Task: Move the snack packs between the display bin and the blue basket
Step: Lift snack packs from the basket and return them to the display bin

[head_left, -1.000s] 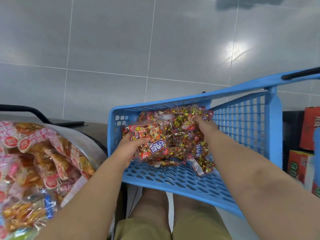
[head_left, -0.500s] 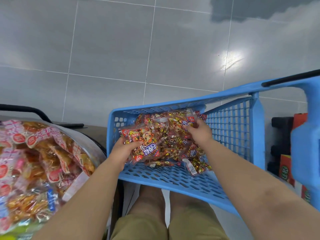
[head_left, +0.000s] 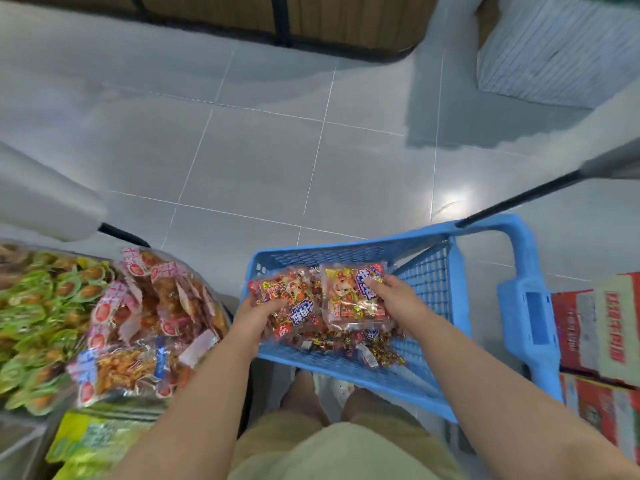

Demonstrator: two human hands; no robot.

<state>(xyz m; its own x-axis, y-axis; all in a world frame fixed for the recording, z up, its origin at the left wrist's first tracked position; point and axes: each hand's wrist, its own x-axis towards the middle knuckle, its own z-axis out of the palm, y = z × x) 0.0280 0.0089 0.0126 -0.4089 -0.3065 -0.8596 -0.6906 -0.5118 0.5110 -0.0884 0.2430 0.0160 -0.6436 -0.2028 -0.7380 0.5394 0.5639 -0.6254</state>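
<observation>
Grips with the left hand [head_left: 254, 318] a red snack pack [head_left: 287, 301] at its near edge, thumb on top and the other fingers curled beneath. Holds with the right hand [head_left: 398, 296] a second snack pack [head_left: 349, 292], one with a cartoon figure on a clear wrapper, fingers laid across its right side, thumb hidden under it. Carries both packs side by side, edges touching or nearly so, inside the walls of the blue basket [head_left: 429, 282]. Has more loose snack packs [head_left: 349, 344] of the same red and gold kind on the mesh bottom of the basket, under the two held ones and nearer to the body. Stands close, with beige shorts [head_left: 329, 445] right below the near edge of the basket. Has the display bin [head_left: 19, 434] at the left side, piled with pink-and-orange packs [head_left: 156, 306] and green packs [head_left: 38, 306], apart from both hands. Shows at the right a black handle bar [head_left: 519, 199] rising from the basket, and red cardboard boxes [head_left: 602, 327] just beside it, on a grey tiled floor [head_left: 259, 161].
</observation>
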